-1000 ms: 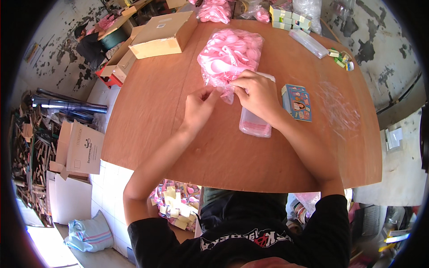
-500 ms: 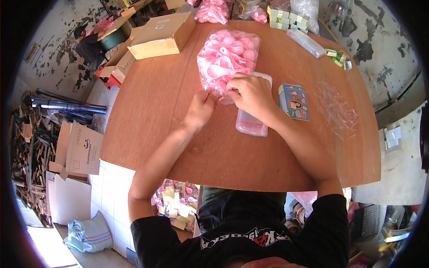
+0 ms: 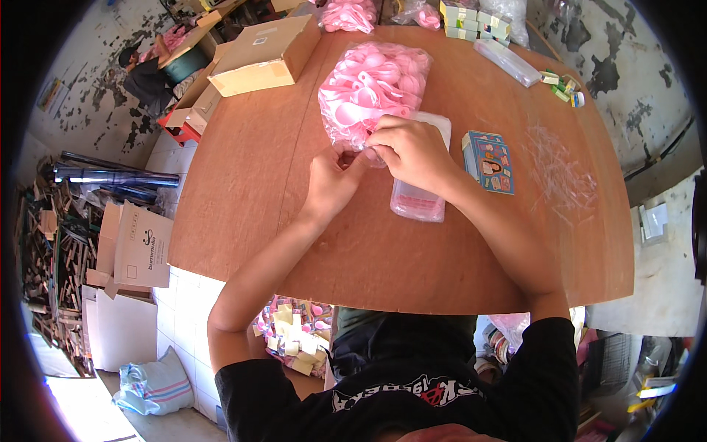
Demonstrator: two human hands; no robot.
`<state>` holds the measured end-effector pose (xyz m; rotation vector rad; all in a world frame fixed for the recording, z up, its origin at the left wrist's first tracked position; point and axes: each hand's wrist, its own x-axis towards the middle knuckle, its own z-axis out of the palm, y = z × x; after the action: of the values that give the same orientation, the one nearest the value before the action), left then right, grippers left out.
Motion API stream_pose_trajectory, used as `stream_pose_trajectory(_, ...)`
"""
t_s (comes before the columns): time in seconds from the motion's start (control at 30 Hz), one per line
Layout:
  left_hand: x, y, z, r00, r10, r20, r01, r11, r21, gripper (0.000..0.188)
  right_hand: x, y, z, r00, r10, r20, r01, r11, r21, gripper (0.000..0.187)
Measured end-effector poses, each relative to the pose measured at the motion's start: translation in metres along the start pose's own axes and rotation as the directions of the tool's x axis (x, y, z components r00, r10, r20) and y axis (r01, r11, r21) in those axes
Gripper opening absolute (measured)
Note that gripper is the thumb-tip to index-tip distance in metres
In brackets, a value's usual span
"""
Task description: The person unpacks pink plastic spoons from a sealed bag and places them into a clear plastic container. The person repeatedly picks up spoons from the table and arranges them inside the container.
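Note:
A clear plastic bag full of pink plastic spoons [image 3: 375, 81] lies on the wooden table [image 3: 250, 184] in front of me. At its near end my left hand [image 3: 337, 177] pinches the gathered plastic. My right hand [image 3: 405, 147] grips the same end just to the right, fingers curled and the two hands almost touching. Under and beside my right wrist lies a stack of clear plastic sleeves [image 3: 417, 205] with a pink band. Right of that stack sits a small blue printed card box [image 3: 488, 163].
Clear plastic scraps [image 3: 563, 173] are strewn at the right. A cardboard box [image 3: 265, 55] stands far left, small green-and-white boxes [image 3: 462, 22] at the back. A carton of packed pink items [image 3: 294, 331] is below the near edge. Another person [image 3: 147, 81] sits far left.
Both hands stay at the bag's near end; the left fingers have shifted slightly up and right on the plastic. The bag's near end looks a little more bunched.

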<state>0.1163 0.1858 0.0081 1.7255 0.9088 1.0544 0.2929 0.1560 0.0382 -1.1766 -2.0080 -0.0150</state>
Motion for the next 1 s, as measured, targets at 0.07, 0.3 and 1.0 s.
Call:
stream_pose_trajectory(0.07, -0.001, -0.002, -0.002, 0.996, -0.093, -0.015, 0.093, 0.994, 0.063, 0.021, -0.002, -0.002, -0.002, 0.999, 0.013, 0.030, -0.012, 0.998, -0.059, 0.008)
stream_pose_trajectory(0.3, 0.004, 0.018, -0.040, 0.935, -0.325, 0.140, 0.335, 0.941, -0.057, 0.022, -0.002, 0.004, -0.017, 1.000, 0.026, -0.011, -0.028, 0.946, -0.322, 0.009)
stream_pose_trajectory(1.0, 0.008, -0.008, -0.065, 0.992, 0.085, -0.092, -0.035, 0.892, 0.450, 0.049, 0.005, -0.020, -0.020, 0.987, 0.102, -0.121, -0.137, 0.932, -0.337, 0.013)
